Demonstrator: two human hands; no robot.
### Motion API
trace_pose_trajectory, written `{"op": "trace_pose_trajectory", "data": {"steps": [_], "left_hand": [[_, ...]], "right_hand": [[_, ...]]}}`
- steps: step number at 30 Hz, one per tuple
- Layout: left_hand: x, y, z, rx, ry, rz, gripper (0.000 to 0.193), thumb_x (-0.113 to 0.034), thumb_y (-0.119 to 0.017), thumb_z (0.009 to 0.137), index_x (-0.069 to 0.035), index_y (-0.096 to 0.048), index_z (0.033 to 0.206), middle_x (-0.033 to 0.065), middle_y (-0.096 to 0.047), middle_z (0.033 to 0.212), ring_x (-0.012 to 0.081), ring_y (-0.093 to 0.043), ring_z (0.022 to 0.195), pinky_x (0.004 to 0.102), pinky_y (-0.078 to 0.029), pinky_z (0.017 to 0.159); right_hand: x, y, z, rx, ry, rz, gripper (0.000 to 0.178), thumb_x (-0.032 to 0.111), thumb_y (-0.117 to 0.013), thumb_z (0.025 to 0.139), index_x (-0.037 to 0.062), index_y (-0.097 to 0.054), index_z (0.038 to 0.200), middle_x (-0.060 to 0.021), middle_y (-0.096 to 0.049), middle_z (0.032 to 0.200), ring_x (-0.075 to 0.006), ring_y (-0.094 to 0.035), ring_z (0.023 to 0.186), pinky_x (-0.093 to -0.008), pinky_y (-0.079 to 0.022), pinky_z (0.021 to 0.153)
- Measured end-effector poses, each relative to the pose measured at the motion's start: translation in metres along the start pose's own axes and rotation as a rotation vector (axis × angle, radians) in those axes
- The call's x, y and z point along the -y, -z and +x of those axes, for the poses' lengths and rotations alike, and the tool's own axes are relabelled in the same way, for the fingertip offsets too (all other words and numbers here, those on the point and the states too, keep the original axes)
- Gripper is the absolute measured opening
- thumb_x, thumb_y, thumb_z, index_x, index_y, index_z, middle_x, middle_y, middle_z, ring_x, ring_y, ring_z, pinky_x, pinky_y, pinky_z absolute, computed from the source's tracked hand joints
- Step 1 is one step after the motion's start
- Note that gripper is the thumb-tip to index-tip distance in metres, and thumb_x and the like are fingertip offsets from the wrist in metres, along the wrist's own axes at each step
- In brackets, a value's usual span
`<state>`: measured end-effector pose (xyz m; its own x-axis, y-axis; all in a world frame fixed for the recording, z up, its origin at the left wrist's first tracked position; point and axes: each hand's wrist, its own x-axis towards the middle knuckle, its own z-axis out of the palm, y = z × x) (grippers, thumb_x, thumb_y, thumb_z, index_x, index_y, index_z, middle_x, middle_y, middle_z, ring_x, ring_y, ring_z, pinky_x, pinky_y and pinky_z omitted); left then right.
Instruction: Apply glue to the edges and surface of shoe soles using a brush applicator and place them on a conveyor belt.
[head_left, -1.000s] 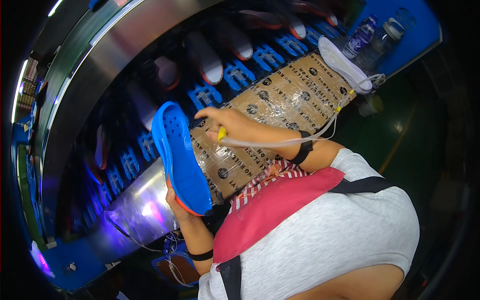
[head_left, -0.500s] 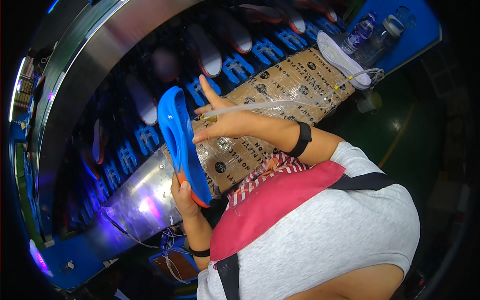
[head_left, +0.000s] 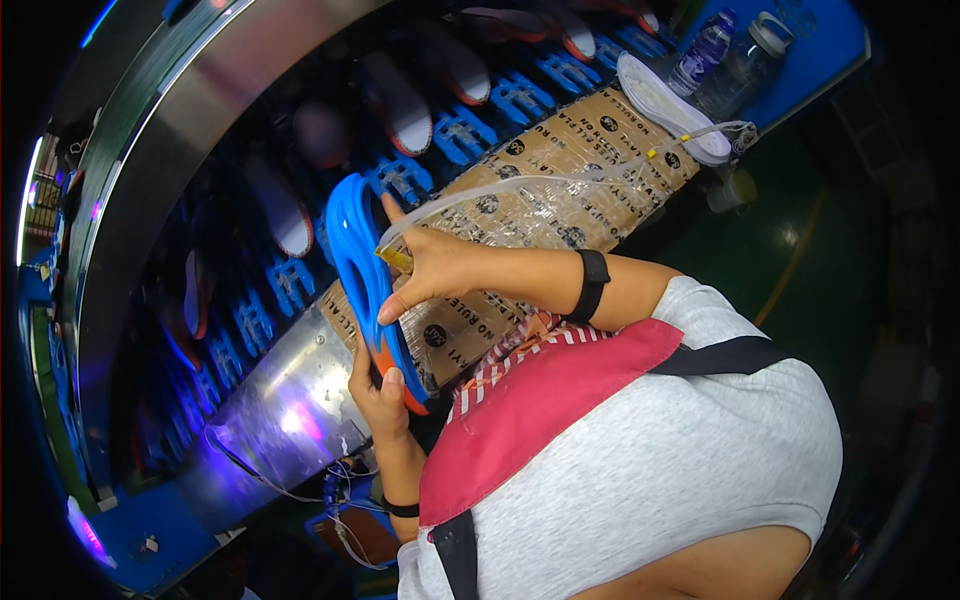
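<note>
A blue shoe sole (head_left: 358, 245) with an orange end (head_left: 384, 362) is held up on a slant in front of me. My left hand (head_left: 380, 395) grips its lower, orange end, thumb on the near side. On the sole's right edge, my right hand (head_left: 430, 265) has its thumb pressed while the index finger reaches up along the sole; its other fingers are hidden. A clear hose (head_left: 510, 186) with a yellow tip (head_left: 396, 260) ends between that thumb and index finger, close to the sole. Whether the hand pinches the hose cannot be made out.
Below lies a bench covered in printed brown tape (head_left: 560, 180), with a bare metal part (head_left: 290, 400) at left. Beyond it, blue clamps (head_left: 520, 97) carry several soles along a curved metal-edged machine. A white sole (head_left: 665, 108), a purple-labelled bottle (head_left: 703, 52) and a clear jug (head_left: 745, 65) stand far right.
My right hand has moved left and down onto the sole, its spread fingers closing on the edge. The hose tip has come nearer the sole. My left hand still grips the orange end.
</note>
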<state>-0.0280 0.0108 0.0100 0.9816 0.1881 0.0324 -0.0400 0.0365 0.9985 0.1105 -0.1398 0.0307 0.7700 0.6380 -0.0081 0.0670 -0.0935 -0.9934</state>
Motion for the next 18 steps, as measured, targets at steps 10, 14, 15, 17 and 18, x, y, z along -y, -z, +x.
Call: {"op": "trace_pose_trajectory", "data": {"steps": [10,14,15,17,18], "left_hand": [[0.000,0.018,-0.008,0.048,-0.010,0.076,0.084,-0.045,-0.062,0.071,0.010,-0.035,0.127,0.0136,-0.052,0.111,0.0180,-0.049,0.101,0.0290,-0.037,0.089],[-0.004,0.014,-0.010,0.028,0.019,0.074,0.079,-0.049,-0.061,0.069,0.009,-0.043,0.120,0.0116,-0.055,0.107,0.0176,-0.053,0.096,0.0293,-0.040,0.084],[-0.004,0.016,-0.011,0.030,0.019,0.074,0.079,-0.049,-0.061,0.069,0.009,-0.043,0.120,0.0116,-0.055,0.107,0.0176,-0.053,0.096,0.0293,-0.040,0.084],[-0.001,0.021,-0.012,0.061,0.047,-0.012,0.079,-0.044,-0.063,0.070,0.011,-0.040,0.122,0.0096,-0.055,0.103,0.0141,-0.052,0.089,0.0260,-0.040,0.080],[0.001,0.023,-0.011,0.063,0.050,-0.013,0.079,-0.044,-0.063,0.070,0.011,-0.040,0.122,0.0096,-0.055,0.103,0.0141,-0.052,0.089,0.0260,-0.040,0.080]], "right_hand": [[0.018,-0.004,-0.009,0.039,-0.145,0.151,0.098,0.028,-0.083,0.054,-0.0075,-0.029,0.127,-0.0139,-0.059,0.093,-0.0171,-0.059,0.078,-0.0252,-0.048,0.061],[0.016,-0.007,-0.008,0.041,-0.148,0.188,0.061,0.032,-0.081,0.057,-0.0014,-0.054,0.101,-0.0063,-0.059,0.075,-0.0112,-0.054,0.057,-0.0223,-0.043,0.045],[0.015,-0.008,-0.007,0.039,-0.148,0.188,0.061,0.032,-0.081,0.057,-0.0014,-0.054,0.101,-0.0063,-0.059,0.075,-0.0112,-0.054,0.057,-0.0223,-0.043,0.045],[0.010,-0.010,-0.004,0.056,-0.135,0.273,0.053,0.031,-0.080,0.059,0.0003,-0.056,0.095,-0.0057,-0.058,0.073,-0.0100,-0.052,0.054,-0.0219,-0.041,0.043],[0.006,-0.012,-0.002,0.054,-0.137,0.274,0.053,0.031,-0.080,0.059,0.0003,-0.056,0.095,-0.0057,-0.058,0.073,-0.0100,-0.052,0.054,-0.0219,-0.041,0.043]]}}
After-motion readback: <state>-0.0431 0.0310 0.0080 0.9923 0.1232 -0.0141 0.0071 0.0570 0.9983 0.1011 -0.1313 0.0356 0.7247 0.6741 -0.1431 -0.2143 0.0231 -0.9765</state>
